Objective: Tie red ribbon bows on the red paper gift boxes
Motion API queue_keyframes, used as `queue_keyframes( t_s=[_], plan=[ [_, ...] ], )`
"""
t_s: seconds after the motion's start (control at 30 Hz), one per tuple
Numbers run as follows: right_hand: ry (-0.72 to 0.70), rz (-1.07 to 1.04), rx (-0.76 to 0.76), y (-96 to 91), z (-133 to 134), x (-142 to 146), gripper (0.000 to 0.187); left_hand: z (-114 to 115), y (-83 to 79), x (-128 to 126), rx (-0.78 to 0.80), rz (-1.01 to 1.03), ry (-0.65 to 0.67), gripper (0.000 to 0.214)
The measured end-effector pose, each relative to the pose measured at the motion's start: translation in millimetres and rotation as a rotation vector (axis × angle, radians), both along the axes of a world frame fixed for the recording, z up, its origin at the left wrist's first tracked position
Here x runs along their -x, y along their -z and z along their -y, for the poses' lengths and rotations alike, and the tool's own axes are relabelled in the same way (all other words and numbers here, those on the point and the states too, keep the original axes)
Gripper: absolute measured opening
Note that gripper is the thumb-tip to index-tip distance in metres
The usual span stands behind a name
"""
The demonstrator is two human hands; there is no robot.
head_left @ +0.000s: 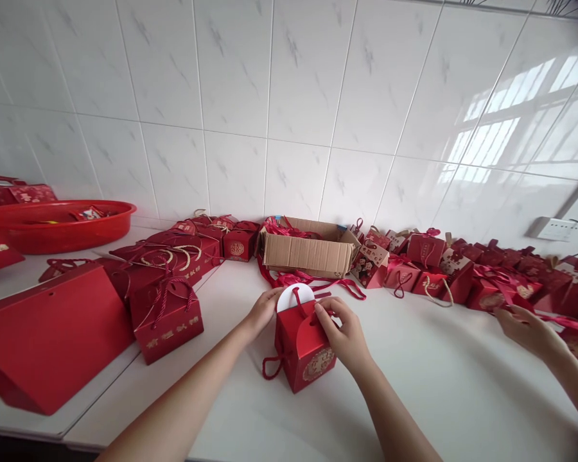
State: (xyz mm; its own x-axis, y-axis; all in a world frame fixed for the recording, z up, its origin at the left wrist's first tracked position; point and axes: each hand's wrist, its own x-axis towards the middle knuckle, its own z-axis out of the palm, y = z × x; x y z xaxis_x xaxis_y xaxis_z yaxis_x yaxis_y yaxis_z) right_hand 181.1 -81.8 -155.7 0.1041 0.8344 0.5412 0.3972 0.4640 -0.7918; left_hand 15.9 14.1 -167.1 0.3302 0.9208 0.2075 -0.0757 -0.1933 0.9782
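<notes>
A small red gift box (302, 351) with a gold emblem stands on the white counter (414, 385) in front of me. Its rounded top flap is up, showing a white inside, and a red cord runs through it. My left hand (262, 311) grips the box's far left top edge behind the flap. My right hand (344, 333) pinches the red cord and the flap at the top right. A loop of red cord hangs at the box's lower left.
A cardboard box (308, 251) with red ribbons sits against the tiled wall. Several finished red boxes line the wall left and right. Larger red boxes (166, 317) and a red basin (52, 224) lie at left. Another person's hand (527, 330) reaches in at right.
</notes>
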Motion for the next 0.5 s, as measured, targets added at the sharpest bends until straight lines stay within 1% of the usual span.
queue_keyframes(
  t_s=[0.07, 0.13, 0.23, 0.3, 0.4, 0.5],
  plan=[
    [0.001, -0.002, -0.004, 0.1, -0.2, 0.0, 0.027, 4.2, 0.2, -2.7, 0.064, 0.045, 0.066, 0.04],
    [-0.004, 0.0, -0.004, 0.3, -0.4, 0.1, 0.027, 6.0, -0.8, -1.5, 0.121, 0.094, 0.105, 0.04],
    [-0.008, 0.001, -0.004, 0.6, -0.6, 0.0, 0.027, 7.3, -3.4, 3.0, 0.207, 0.182, 0.175, 0.034],
    [-0.007, 0.005, -0.005, 0.6, -0.7, 0.0, 0.027, 7.9, -4.8, 5.2, 0.263, 0.205, 0.211, 0.027],
    [-0.001, 0.01, -0.003, 0.7, -1.0, -0.1, 0.027, 7.4, -5.2, 6.0, 0.304, 0.181, 0.2, 0.02],
    [0.001, 0.008, 0.002, 1.3, -1.5, -0.2, 0.026, 4.4, -4.1, 5.6, 0.289, 0.149, 0.143, 0.021]
  ],
)
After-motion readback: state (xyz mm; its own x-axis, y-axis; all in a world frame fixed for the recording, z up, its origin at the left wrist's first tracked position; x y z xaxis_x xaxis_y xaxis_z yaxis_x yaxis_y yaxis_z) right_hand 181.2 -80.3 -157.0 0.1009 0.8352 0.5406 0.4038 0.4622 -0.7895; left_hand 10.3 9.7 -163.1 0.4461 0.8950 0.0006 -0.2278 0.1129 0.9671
